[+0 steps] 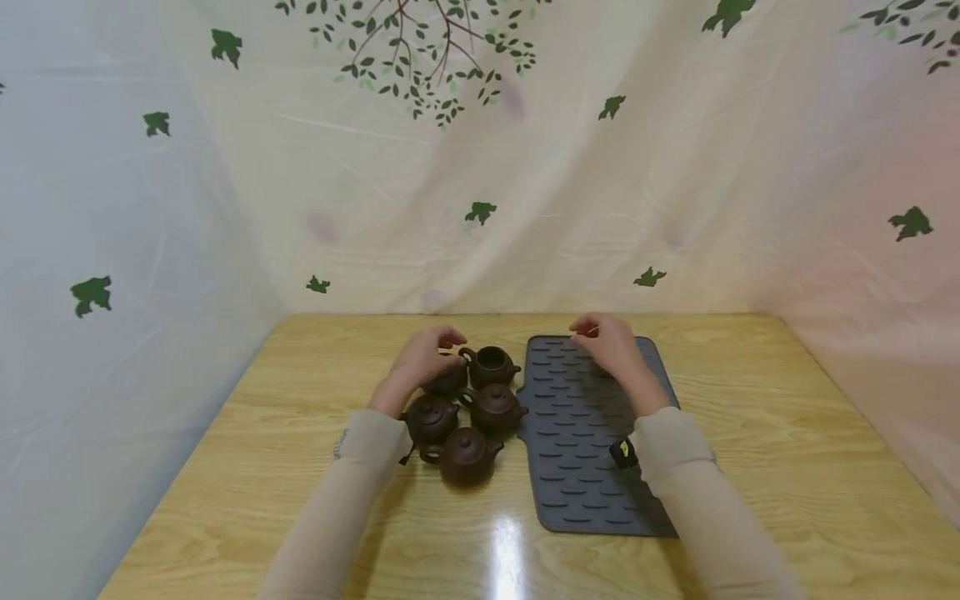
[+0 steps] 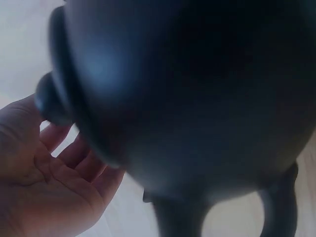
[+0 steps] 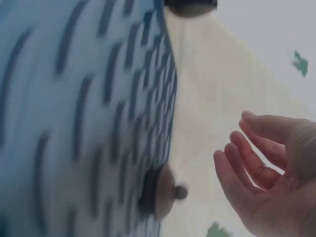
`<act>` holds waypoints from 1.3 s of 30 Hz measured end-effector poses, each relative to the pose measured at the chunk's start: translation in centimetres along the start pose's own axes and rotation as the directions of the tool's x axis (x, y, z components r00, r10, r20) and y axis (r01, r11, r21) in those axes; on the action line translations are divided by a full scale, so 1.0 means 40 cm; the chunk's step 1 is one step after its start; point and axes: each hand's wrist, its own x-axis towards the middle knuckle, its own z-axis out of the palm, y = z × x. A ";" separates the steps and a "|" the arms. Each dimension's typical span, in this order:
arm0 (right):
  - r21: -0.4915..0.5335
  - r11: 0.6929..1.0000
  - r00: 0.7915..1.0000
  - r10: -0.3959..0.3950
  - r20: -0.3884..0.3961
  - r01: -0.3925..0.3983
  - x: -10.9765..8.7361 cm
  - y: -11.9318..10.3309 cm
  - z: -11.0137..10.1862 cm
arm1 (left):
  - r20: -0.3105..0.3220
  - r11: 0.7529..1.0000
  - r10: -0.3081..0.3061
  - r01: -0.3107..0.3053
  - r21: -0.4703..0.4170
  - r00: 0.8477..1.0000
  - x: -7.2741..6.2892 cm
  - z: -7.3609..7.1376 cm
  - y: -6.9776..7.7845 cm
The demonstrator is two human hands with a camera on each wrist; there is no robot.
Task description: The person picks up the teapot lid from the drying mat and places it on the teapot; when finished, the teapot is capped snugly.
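My left hand (image 1: 422, 360) is over the back-left dark brown teapot (image 1: 447, 381), partly covering it, its thumb and fingers apart. In the left wrist view a dark teapot (image 2: 197, 108) fills most of the frame; behind its lid knob (image 2: 51, 98) the left hand's fingertips are hidden. A teapot with no lid (image 1: 491, 360) stands just right of that hand. My right hand (image 1: 611, 343) hovers over the far part of the grey ridged mat (image 1: 558, 433), fingers loosely bent and holding nothing. In the right wrist view a dark teapot lid (image 3: 162, 192) with a round knob lies on the mat.
Three more lidded teapots (image 1: 495, 408) stand close together, nearer to me and beside the mat's left edge. A black strap (image 1: 622, 452) shows at the right wrist. A light cloth backdrop (image 1: 525, 250) with green leaf prints rises behind the wooden table (image 1: 247, 492).
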 end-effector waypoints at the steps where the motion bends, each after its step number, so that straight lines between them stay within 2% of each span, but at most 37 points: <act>1: -0.005 1.000 1.000 0.009 -0.006 -0.009 -0.004 0.011 -0.007 | 0.003 1.000 0.006 -0.006 0.009 1.000 0.001 0.002 -0.003; 4: -0.008 0.999 0.999 0.031 -0.019 -0.031 -0.014 0.043 -0.026 | 0.009 0.999 0.023 -0.023 0.027 1.000 0.005 0.009 -0.010; 8: -0.011 0.999 0.998 0.053 -0.017 -0.053 -0.028 0.079 -0.043 | 0.014 1.000 0.008 -0.008 0.018 1.000 0.009 0.014 -0.017; 14: -0.056 0.996 0.997 0.073 0.018 -0.072 -0.033 0.127 -0.046 | 0.007 0.999 -0.011 0.010 0.030 1.000 0.010 0.015 -0.019; 19: -0.060 0.994 0.993 0.098 0.059 -0.094 -0.034 0.145 -0.044 | 0.012 0.999 -0.025 0.025 0.035 1.000 0.012 0.014 -0.016; 30: -0.050 0.991 0.991 0.126 0.050 -0.123 -0.036 0.150 -0.043 | 0.018 0.999 -0.021 0.021 0.043 1.000 0.021 0.021 -0.020; 39: -0.039 0.996 0.997 0.082 0.010 -0.082 -0.036 0.122 -0.023 | 0.030 1.000 -0.016 0.015 0.020 0.999 0.023 0.023 -0.022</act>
